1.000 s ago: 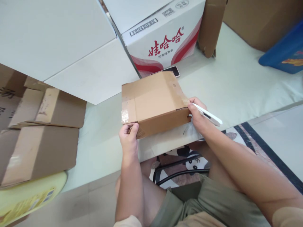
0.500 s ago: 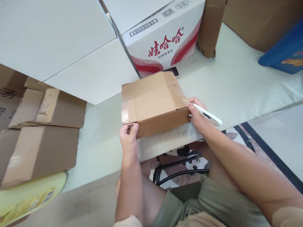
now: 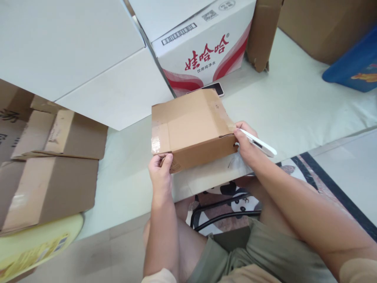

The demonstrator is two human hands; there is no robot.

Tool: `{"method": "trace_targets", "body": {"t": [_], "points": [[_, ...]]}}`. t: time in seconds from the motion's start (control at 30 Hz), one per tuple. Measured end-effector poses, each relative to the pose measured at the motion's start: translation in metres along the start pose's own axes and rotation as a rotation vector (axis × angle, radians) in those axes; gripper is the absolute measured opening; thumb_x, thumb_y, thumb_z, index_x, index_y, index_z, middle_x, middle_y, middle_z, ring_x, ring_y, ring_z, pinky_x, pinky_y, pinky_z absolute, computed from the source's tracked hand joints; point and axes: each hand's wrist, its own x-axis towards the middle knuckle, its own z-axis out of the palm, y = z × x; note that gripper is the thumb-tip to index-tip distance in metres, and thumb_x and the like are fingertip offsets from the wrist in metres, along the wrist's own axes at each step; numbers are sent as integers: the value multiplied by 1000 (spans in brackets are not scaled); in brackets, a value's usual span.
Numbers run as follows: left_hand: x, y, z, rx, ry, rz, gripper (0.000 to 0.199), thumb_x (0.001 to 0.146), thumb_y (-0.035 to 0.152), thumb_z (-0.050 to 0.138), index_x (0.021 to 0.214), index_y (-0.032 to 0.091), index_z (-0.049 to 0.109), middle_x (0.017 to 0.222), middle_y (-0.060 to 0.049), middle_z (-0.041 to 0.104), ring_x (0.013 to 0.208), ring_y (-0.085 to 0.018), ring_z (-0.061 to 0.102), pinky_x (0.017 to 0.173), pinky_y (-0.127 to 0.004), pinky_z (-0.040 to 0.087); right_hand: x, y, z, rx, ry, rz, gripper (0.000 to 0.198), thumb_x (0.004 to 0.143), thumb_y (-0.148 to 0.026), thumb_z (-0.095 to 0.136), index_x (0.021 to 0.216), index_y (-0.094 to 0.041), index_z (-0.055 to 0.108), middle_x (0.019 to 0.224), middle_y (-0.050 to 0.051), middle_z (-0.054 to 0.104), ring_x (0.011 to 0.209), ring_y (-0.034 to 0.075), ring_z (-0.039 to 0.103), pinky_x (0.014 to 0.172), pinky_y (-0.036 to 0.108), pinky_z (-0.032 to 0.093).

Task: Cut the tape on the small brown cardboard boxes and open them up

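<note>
A brown cardboard box [image 3: 193, 122] with clear tape along its left and right ends sits in front of me at the table's near side. My left hand [image 3: 160, 167] grips its near left corner, thumb on the near side and fingers curled behind. At the near right corner, my right hand [image 3: 246, 143] is closed on a white utility knife [image 3: 262, 146], whose body points away from the box to the lower right. The fingers of that hand also press against the box's corner. The knife's tip is hidden by the hand.
Behind the box lie a phone [image 3: 218, 89] and a white-and-red water carton [image 3: 206, 55]. Large white boxes [image 3: 118, 90] stand at the left, with opened cardboard boxes [image 3: 67, 184] and a yellow container [image 3: 44, 247] nearer. A blue container [image 3: 350, 67] is at the far right.
</note>
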Motion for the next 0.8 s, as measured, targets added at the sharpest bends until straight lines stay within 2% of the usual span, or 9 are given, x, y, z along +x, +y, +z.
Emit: {"method": "trace_targets", "body": {"t": [0.8], "points": [[0, 1, 1, 17, 4, -4, 36, 60, 46, 86, 68, 19, 63, 67, 1, 65, 65, -13, 58, 63, -24, 46, 0, 2, 0, 9, -7, 13, 29, 89, -52, 58, 80, -25, 49, 66, -4, 47, 61, 15, 46, 56, 29, 36]]}}
